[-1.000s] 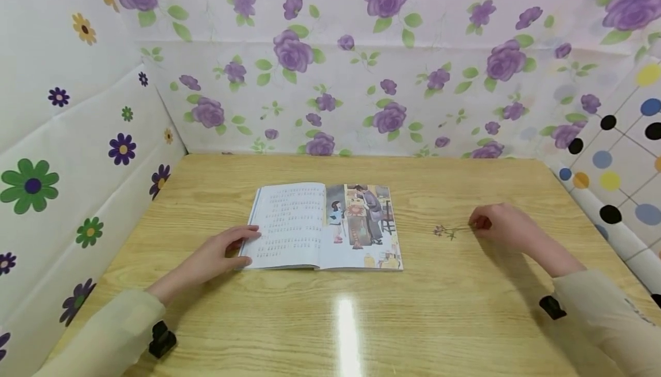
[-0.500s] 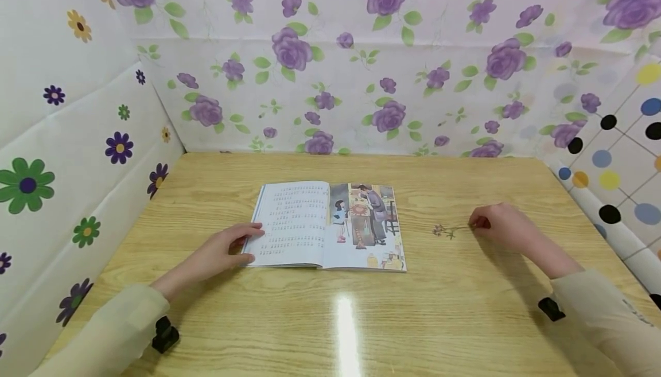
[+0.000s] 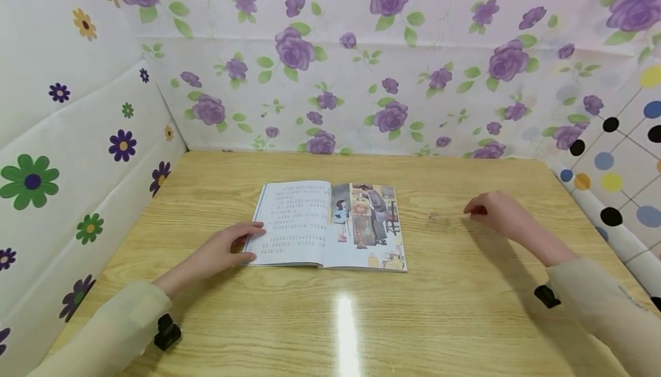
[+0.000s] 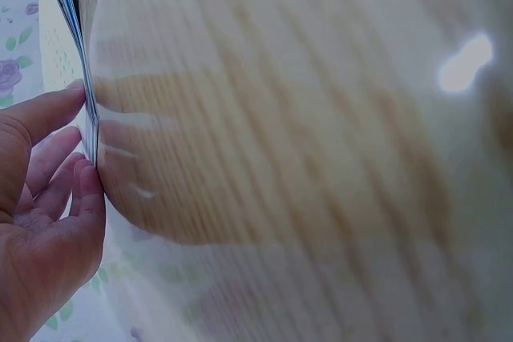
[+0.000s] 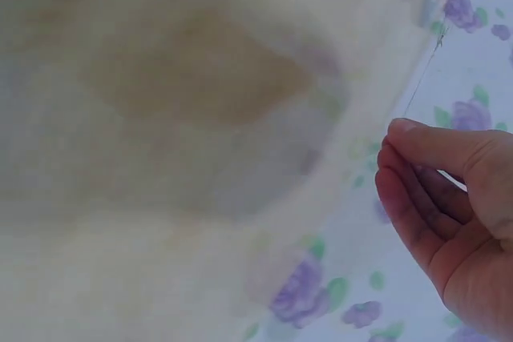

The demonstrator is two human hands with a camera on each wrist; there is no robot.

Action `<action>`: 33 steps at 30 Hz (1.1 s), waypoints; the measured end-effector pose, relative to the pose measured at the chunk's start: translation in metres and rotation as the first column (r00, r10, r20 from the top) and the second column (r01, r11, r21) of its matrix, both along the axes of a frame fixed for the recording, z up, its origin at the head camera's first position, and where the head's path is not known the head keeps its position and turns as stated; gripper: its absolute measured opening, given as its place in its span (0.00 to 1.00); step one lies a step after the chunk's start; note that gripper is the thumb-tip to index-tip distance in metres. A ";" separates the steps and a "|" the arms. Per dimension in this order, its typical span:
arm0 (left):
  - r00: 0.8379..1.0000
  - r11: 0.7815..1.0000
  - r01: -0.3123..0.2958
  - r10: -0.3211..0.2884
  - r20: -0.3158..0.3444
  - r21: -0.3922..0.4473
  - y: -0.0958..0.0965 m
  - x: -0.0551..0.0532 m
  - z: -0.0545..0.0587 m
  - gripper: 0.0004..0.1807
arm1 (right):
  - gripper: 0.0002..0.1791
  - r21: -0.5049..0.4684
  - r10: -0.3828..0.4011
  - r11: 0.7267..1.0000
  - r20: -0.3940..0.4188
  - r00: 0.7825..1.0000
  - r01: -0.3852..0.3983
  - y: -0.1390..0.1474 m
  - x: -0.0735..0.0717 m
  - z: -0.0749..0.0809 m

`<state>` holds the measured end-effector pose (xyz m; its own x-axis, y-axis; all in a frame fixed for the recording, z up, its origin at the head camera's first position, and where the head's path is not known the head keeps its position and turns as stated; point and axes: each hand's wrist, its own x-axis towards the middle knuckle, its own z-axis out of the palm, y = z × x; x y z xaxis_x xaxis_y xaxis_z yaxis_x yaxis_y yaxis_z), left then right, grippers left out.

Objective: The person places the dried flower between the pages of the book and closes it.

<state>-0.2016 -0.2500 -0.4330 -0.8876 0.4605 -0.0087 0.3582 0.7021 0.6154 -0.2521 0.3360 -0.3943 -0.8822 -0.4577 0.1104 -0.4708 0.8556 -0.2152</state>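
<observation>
An open picture book [image 3: 294, 222] lies on the table, with text on its left page and an illustration on its right page. My left hand [image 3: 219, 251] rests at the book's left edge, thumb and index finger spread on the page margin; in the left wrist view the relaxed fingers [image 4: 60, 110] touch the thin page edge. To the right of the book, my right hand [image 3: 498, 216] pinches the thin stem of a small dried flower sprig [image 3: 432, 216] between thumb and fingertips. The sprig looks blurred and points toward the book; its stem [image 5: 418, 87] shows in the right wrist view.
The wooden table [image 3: 279, 319] has a bright light reflection near its front. Behind it hangs a purple-flowered wall covering [image 3: 330, 67]. A flower-patterned side wall [image 3: 77, 136] stands at the left, a dotted one [image 3: 630, 193] at the right.
The book and left hand have shifted slightly right over the second. My right hand has risen a little in the last half second, and the sprig has moved up with it, off its former spot.
</observation>
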 end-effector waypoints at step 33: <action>1.000 1.000 -0.004 0.004 0.028 0.019 -0.001 -0.001 0.000 0.27 | 0.06 0.078 0.307 0.949 -0.010 0.952 -0.305 -0.188 -0.058 0.032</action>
